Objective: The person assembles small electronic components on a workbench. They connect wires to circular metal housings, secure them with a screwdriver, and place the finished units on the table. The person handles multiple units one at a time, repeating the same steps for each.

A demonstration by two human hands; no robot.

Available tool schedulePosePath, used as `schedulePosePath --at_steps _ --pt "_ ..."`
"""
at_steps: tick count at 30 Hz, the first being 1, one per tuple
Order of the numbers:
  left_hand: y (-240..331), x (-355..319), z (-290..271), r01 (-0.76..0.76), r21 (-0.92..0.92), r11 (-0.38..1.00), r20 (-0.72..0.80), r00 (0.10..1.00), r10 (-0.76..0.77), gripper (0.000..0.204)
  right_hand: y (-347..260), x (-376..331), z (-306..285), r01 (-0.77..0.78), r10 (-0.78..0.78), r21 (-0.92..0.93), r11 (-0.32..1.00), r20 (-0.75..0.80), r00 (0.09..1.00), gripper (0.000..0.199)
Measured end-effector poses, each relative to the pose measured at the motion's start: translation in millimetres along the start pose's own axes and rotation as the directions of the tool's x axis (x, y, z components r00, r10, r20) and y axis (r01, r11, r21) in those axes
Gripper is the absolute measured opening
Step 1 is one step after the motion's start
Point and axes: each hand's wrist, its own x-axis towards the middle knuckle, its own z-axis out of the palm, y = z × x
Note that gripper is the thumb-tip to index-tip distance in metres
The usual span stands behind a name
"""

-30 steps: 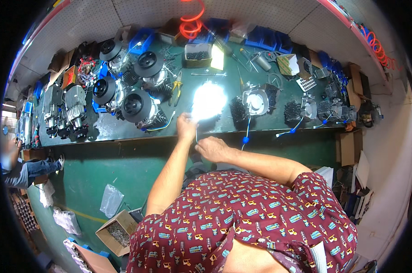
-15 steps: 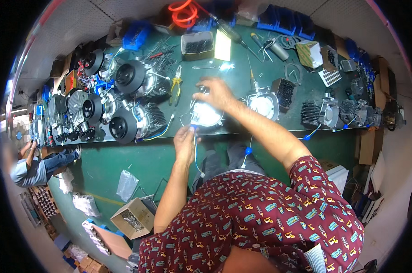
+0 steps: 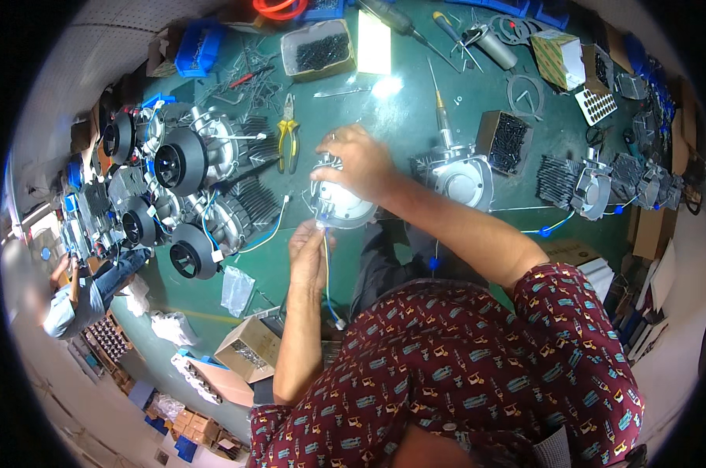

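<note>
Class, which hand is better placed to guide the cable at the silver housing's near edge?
Probably left: the left hand holds the cable there; the right hand is over the silver housing's far side.

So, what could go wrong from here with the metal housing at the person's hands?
The wires at the left hand hang past the bench's near edge, with a white connector dangling; they might snag on clothing.
The metal housing sits close to that edge, so it could slip off if the right hand lets go.
The right forearm passes close to a second housing and may knock it.
</note>
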Motion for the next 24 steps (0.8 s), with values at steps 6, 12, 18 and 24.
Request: schedulePosePath --at_steps 6,12,18,24 --pt "-3 -19 31 -0.218 0.406 0.888 -0.137 0.946 0.295 0.022 -8 2 1 -0.05 0.05 0.008 0.999 0.0 0.999 0.042" --pt "-7 -20 24 -0.222 0.838 0.499 -0.075 0.858 0.508 0.036 -8 -2 4 -0.044 0.045 0.016 0.999 -0.049 0.998 0.04" --pt "-10 -19 21 -0.289 0.792 0.538 -0.036 0.858 0.513 0.026 -11 -3 0 -0.035 0.035 -0.006 0.999 -0.025 0.999 0.041" --pt "0 -16 33 -0.204 0.703 0.681 -0.107 0.917 0.385 0.008 -8 -3 1 -0.003 0.002 -0.041 0.999 -0.017 1.0 0.041"
